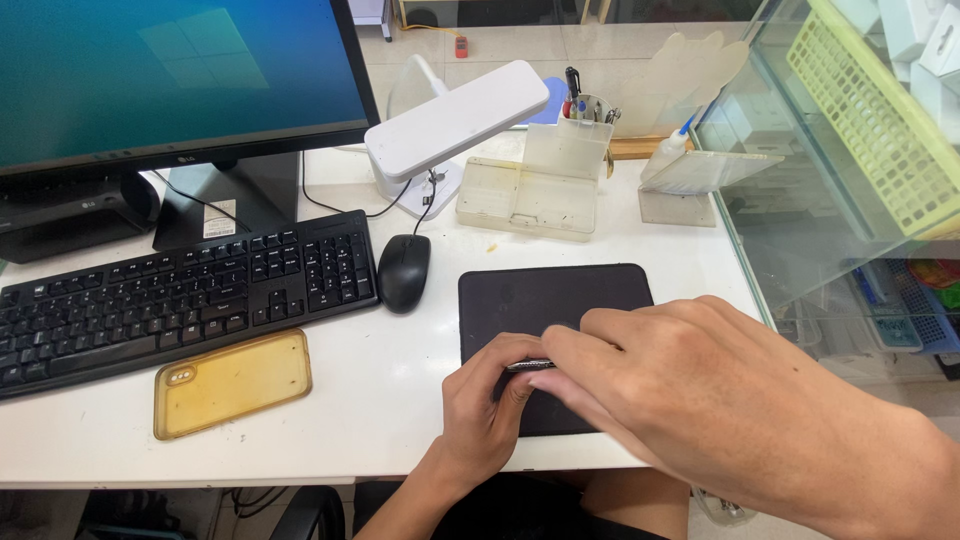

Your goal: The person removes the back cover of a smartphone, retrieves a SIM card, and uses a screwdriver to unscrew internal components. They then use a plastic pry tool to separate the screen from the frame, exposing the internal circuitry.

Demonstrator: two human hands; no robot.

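Head view: both hands meet over the near half of a black mat (555,295) that lies toward the near right part of the white tabletop (380,400). The left hand (485,405) comes up from the near edge, its fingers (512,385) curled narrow around a small dark, flat object (528,365) with a shiny edge; only a thin strip of this object shows between the hands, so its kind cannot be told. The right hand (690,385) reaches in from the right edge, large in the foreground, its fingers (580,350) bent and pressed together on top of the same object, pinching it from the far side. The object sits just above the mat, near the mat's near edge, held between both hands.

To the left of the mat, close to the near edge, lies a yellowed clear phone case (232,383), face down and empty. Behind it a black keyboard (180,295) runs along the left part of the tabletop, with a black mouse (403,272) just beside its right end. A monitor (170,80) stands at the far left corner. A white desk lamp (455,120) leans over the far middle, and a clear plastic organiser box (530,195) with pens stands behind the mat. A glass cabinet (840,170) borders the right edge.
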